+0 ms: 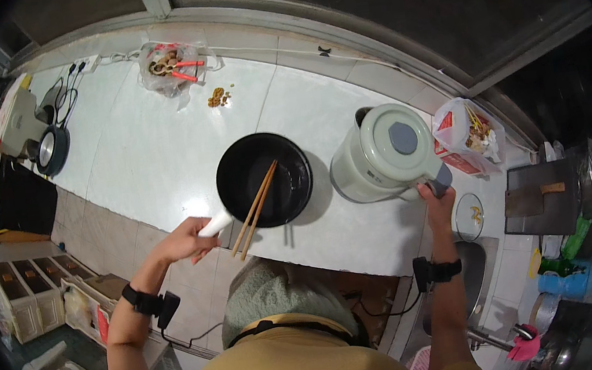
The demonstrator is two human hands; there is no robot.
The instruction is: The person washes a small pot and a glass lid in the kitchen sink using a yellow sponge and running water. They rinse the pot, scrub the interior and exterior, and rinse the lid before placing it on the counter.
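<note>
My left hand (pixel 187 241) grips the white handle (pixel 216 223) of a black pot (pixel 241 167). The pot's dark inside faces up, and I cannot tell what it holds. A pair of wooden chopsticks (pixel 257 203) leans across its near rim, tips inside and thick ends sticking out towards me. To the pot's right is a pale green kettle (pixel 360 163) with a lid and a grey button on top. My right hand (pixel 436 202) is closed around the kettle's grey handle (pixel 442 179). Whether the kettle's base touches the counter is hard to tell.
At the back of the white counter (pixel 157 141) lie a plastic bag (pixel 158 80) with red-handled pliers (pixel 188 72) and walnut pieces (pixel 217 97). On the right are a lined box (pixel 456 157), a glass lid (pixel 466 218), a sink (pixel 470 274) and a cleaver (pixel 525 202).
</note>
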